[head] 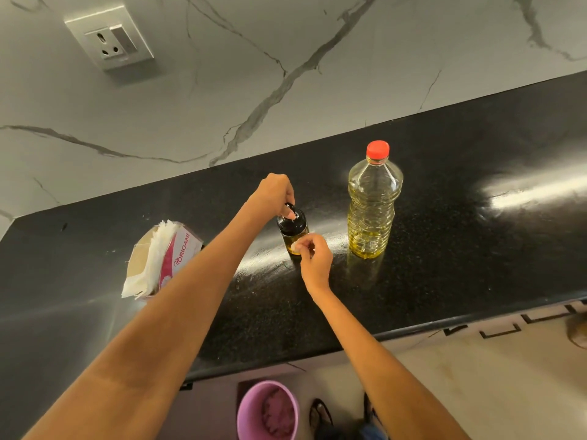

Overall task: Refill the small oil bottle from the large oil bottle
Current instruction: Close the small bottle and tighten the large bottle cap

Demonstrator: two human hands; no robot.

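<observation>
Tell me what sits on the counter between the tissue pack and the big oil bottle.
In the head view, the small bottle stands between the tissue pack and the big bottle, with both hands on it: left on top, right at its side.

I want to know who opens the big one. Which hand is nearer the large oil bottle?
Right. The right hand pinches a white wad against the small oil bottle, beside the large oil bottle; the left hand grips the small bottle's cap, farther away.

A glossy, speckled black stone counter (444,249) carries a clear ribbed plastic large oil bottle (371,211) with red plastic cap (378,149), beside white paper napkins (149,262) below a matt veined marble-look wall (286,58).
</observation>
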